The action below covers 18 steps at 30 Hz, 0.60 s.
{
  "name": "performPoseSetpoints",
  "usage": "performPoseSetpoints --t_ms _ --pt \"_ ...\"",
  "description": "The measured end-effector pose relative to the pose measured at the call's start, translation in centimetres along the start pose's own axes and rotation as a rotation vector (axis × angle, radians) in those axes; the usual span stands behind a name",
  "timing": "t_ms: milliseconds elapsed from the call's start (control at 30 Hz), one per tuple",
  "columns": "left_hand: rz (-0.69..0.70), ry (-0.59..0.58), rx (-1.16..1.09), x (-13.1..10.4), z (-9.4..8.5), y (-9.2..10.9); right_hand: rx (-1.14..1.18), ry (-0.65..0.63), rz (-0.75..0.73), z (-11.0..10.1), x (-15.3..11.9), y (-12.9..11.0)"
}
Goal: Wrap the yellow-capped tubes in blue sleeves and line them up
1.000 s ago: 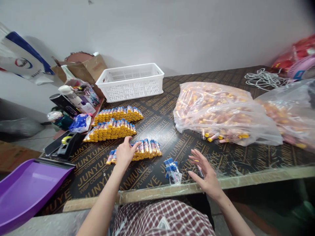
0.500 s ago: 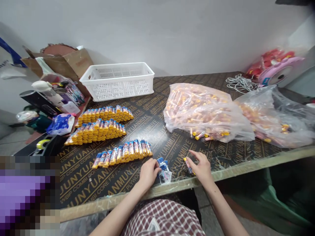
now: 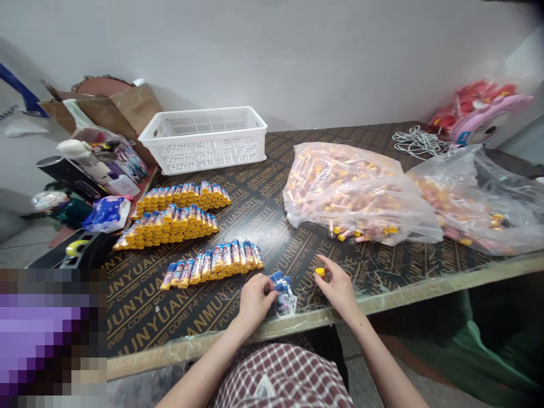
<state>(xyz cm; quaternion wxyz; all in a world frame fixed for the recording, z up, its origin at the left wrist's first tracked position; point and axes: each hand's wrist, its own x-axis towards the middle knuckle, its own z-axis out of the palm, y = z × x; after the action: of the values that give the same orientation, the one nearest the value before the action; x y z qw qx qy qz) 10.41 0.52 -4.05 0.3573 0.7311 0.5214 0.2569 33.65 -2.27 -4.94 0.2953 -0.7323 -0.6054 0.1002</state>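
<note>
My left hand [image 3: 257, 297] is closed, thumb and fingertips together at the left edge of a small pile of clear and blue printed plastic wrappers [image 3: 283, 294]. Whether a wrapper is between those fingertips I cannot make out. My right hand [image 3: 338, 286] holds a small tube with a yellow cap [image 3: 320, 272] between thumb and fingers; the cap points up and most of the tube is hidden. To the left lies a row of wrapped tubes [image 3: 212, 263] with yellow ends and blue tops. Behind it are two stacked heaps of similar tubes [image 3: 170, 226].
A large translucent bag [image 3: 344, 181] full of yellow-capped tubes lies at right, some spilling from its front. Beside it is a second bag [image 3: 471, 209]. A white plastic basket [image 3: 204, 150], a cardboard box [image 3: 140, 107], a white cable [image 3: 419, 141] and a pink fan [image 3: 488, 122] stand farther back.
My right hand has shifted slightly left and turned the tube, so its yellow cap now shows instead of its printed side. My left hand has stayed by the wrappers.
</note>
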Motion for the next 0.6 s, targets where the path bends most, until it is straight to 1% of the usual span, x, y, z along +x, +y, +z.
performPoseSetpoints --t_ms 67,133,233,333,433,600 --pt "-0.076 -0.013 -0.188 0.1 0.0 0.1 0.176 0.008 0.025 -0.7 -0.3 -0.8" --pt "-0.178 -0.029 -0.424 0.4 0.0 0.2 0.353 0.007 0.039 -1.5 -0.7 -1.8" --pt "-0.351 -0.029 -0.739 0.7 0.1 0.4 0.526 0.0 0.025 -2.3 -1.6 -3.2" --pt "-0.478 -0.029 -0.954 0.8 -0.2 0.8 0.661 -0.004 0.008 -2.6 -2.7 -4.1" --pt "-0.546 0.009 -1.092 0.9 -0.5 1.2 0.695 -0.011 -0.005 -2.7 -3.8 -4.8" --pt "-0.622 0.146 -1.18 1.1 -0.7 1.2 0.588 0.019 -0.089 -2.7 -5.0 -5.7"
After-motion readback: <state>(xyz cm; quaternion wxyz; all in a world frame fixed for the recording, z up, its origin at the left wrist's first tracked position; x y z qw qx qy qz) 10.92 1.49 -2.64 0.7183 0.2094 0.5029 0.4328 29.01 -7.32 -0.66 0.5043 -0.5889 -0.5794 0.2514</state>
